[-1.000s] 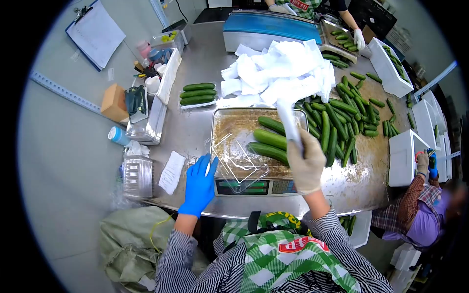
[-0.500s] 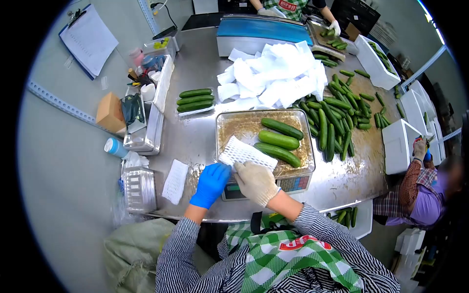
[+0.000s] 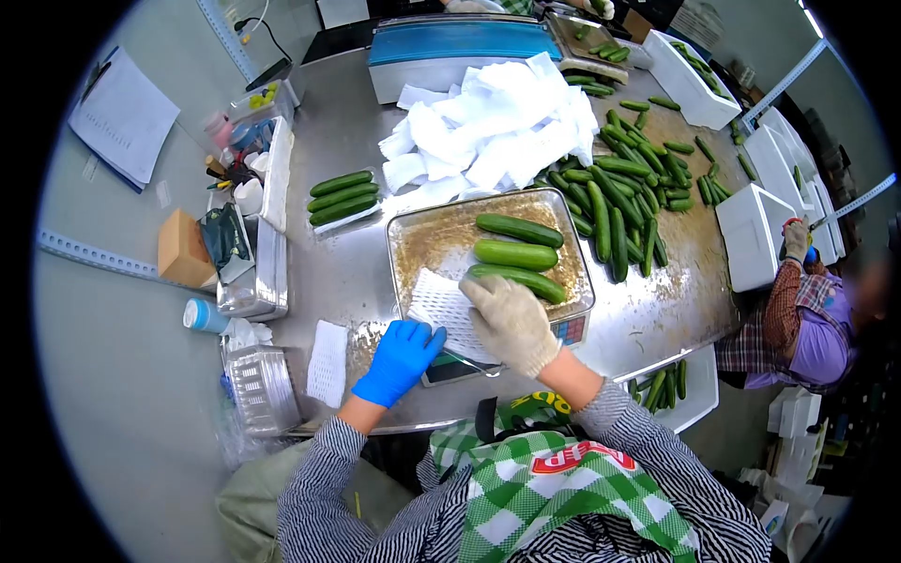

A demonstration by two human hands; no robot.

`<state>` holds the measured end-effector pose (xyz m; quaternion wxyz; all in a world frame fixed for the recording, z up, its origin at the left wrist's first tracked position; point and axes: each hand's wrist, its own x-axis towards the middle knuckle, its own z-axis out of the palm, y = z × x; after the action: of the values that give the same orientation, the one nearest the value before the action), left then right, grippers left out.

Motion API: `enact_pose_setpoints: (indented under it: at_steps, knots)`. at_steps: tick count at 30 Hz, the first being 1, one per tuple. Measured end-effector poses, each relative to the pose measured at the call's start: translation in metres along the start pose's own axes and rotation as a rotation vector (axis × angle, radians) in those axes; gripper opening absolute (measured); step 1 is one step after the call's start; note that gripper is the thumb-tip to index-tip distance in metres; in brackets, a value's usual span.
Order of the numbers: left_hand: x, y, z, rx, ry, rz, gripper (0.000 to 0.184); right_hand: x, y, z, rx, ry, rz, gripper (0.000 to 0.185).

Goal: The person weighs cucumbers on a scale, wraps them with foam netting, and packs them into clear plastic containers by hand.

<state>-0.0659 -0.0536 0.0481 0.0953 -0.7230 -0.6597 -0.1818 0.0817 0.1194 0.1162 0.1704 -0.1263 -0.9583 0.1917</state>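
Note:
On the metal tray of the scale (image 3: 399,249) lie three cucumbers (image 3: 515,253) side by side, with a white foam net sleeve (image 3: 441,305) in front of them. My left hand (image 3: 399,361), in a blue glove, pinches the sleeve's lower left edge. Above the sleeve's right part is my right hand (image 3: 511,324) in a beige knit glove, its fingers stretched toward the left end of the nearest cucumber; contact is unclear. Another white foam net sleeve (image 3: 327,364) lies flat on the table, left of my blue glove.
A pack of cucumbers (image 3: 343,197) sits left of the scale. White foam sleeves (image 3: 497,122) are heaped behind it. Loose cucumbers (image 3: 624,192) are piled at right. Clear plastic trays (image 3: 263,389) stand at the left edge. A co-worker (image 3: 817,319) is at right beside a white foam box (image 3: 751,239).
My right hand has moved from the sleeve's lower edge toward the cucumbers. My left hand stays at the sleeve's edge. The camera view has shifted slightly.

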Motion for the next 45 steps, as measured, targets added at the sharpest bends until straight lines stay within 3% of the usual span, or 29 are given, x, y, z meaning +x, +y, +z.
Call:
enact_pose_setpoints:
  at_steps: [2, 3, 4, 7, 10, 14, 15, 19, 23, 26, 29, 32, 38, 45]
  knots:
    - [0.000, 0.008, -0.004, -0.002, -0.063, 0.030, 0.035, 0.011, 0.006, -0.002, -0.184, -0.120, -0.010, 0.025]
    - [0.000, 0.013, -0.007, -0.001, -0.094, 0.050, 0.034, 0.014, 0.005, 0.002, -0.314, -0.374, 0.024, 0.026]
    - [0.002, 0.021, -0.012, 0.005, -0.065, 0.040, 0.033, 0.010, 0.004, 0.008, -0.398, -0.358, -0.043, 0.024]
    - [0.002, 0.056, -0.035, 0.035, 0.022, 0.006, 0.031, 0.003, -0.003, 0.002, -0.083, -0.504, 0.041, 0.026]
    - [-0.009, 0.094, -0.068, -0.200, -0.243, 0.029, 0.028, -0.021, -0.005, -0.012, 0.068, -0.552, -0.142, 0.021]
    - [-0.013, 0.137, -0.103, -0.290, -0.270, 0.008, 0.026, -0.054, 0.033, -0.025, -0.002, -0.499, -0.022, 0.024]
    - [-0.014, 0.141, -0.099, -0.300, -0.262, -0.024, 0.026, -0.061, 0.042, -0.028, 0.091, -0.406, -0.026, 0.024]
    - [-0.011, 0.155, -0.089, -0.334, -0.226, -0.166, 0.029, -0.035, 0.061, -0.064, -0.173, -0.164, 0.117, 0.028]
    - [-0.002, 0.162, -0.081, -0.315, -0.191, -0.237, 0.032, -0.047, 0.108, -0.030, -0.263, -0.057, 0.011, 0.044]
    - [-0.001, 0.166, -0.078, -0.332, -0.199, -0.298, 0.034, -0.056, 0.118, -0.031, -0.232, 0.011, 0.011, 0.044]
    - [0.002, 0.167, -0.080, -0.363, -0.212, -0.361, 0.032, -0.062, 0.125, -0.049, -0.364, -0.191, 0.130, 0.045]
    - [-0.001, 0.171, -0.072, -0.317, -0.195, -0.415, 0.028, -0.068, 0.132, -0.054, -0.408, -0.277, 0.064, 0.045]
    - [0.004, 0.178, -0.065, -0.293, -0.149, -0.447, 0.027, -0.056, 0.119, -0.051, -0.285, -0.160, 0.006, 0.049]
    - [0.015, 0.181, -0.066, -0.283, -0.126, -0.519, 0.025, -0.054, 0.133, -0.041, -0.253, -0.040, -0.067, 0.038]
